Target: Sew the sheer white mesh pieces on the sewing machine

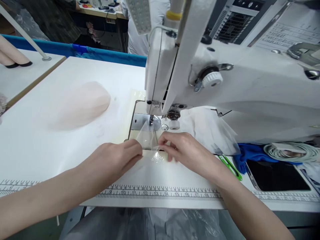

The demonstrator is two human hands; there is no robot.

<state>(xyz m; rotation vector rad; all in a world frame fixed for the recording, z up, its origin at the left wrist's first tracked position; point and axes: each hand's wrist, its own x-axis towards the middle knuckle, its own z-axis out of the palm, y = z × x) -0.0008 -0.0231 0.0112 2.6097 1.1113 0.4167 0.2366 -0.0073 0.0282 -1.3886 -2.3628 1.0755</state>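
Note:
A thin sheer white fabric piece point(145, 136) runs from under the presser foot point(151, 120) of a white sewing machine point(160, 70) toward me. My left hand point(122, 155) is closed on the fabric's left side, fingertips curled down near the table. On the other side my right hand point(178, 146) pinches the fabric's near right edge between thumb and forefinger. Both hands sit just in front of the metal needle plate point(140, 121). A pale, skin-toned sheer cup-shaped piece point(90, 103) lies on the table at the left.
White sheer fabric point(207, 128) is heaped right of the needle. Beyond it are green thread snips point(231, 167), a blue cloth point(246, 156), a coiled cable point(297, 151) and a dark-screened phone point(277, 175). A printed ruler point(155, 192) lines the front edge. A person in white point(138, 40) is behind.

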